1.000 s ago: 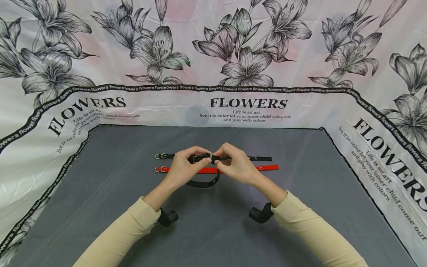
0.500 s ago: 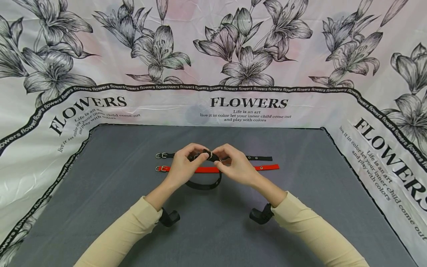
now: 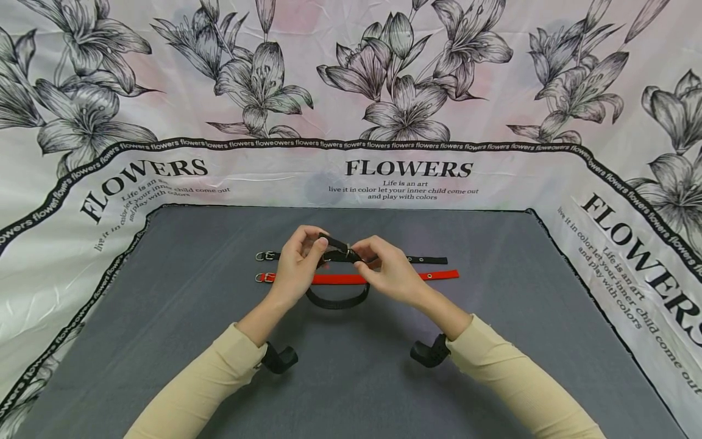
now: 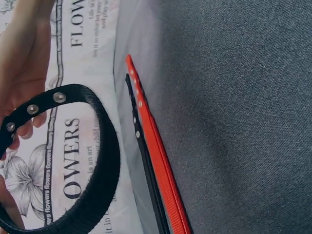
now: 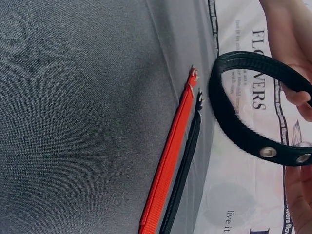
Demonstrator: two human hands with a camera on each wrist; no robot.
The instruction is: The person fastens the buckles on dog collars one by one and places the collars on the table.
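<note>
Both hands hold a black collar (image 3: 337, 299) bent into a loop above the grey mat (image 3: 164, 292). My left hand (image 3: 298, 268) pinches the strap's free end (image 3: 329, 242), which sticks up to the left of the buckle. My right hand (image 3: 384, 271) pinches the loop at the buckle (image 3: 351, 255). The loop with its metal eyelets shows in the left wrist view (image 4: 92, 161) and in the right wrist view (image 5: 243, 131). A red collar (image 3: 384, 278) and a second black collar (image 3: 428, 260) lie flat and straight on the mat behind the hands.
A flower-printed sheet (image 3: 406, 177) with "FLOWERS" lettering surrounds the mat on the far side and both flanks. Black wrist camera mounts (image 3: 276, 358) (image 3: 428, 352) hang under both sleeves. Bare mat stretches toward me and to both sides of the collars.
The strap's free end has come up out of the buckle and now points up-left in my left fingers. The loop has shifted slightly; the two flat collars have not moved.
</note>
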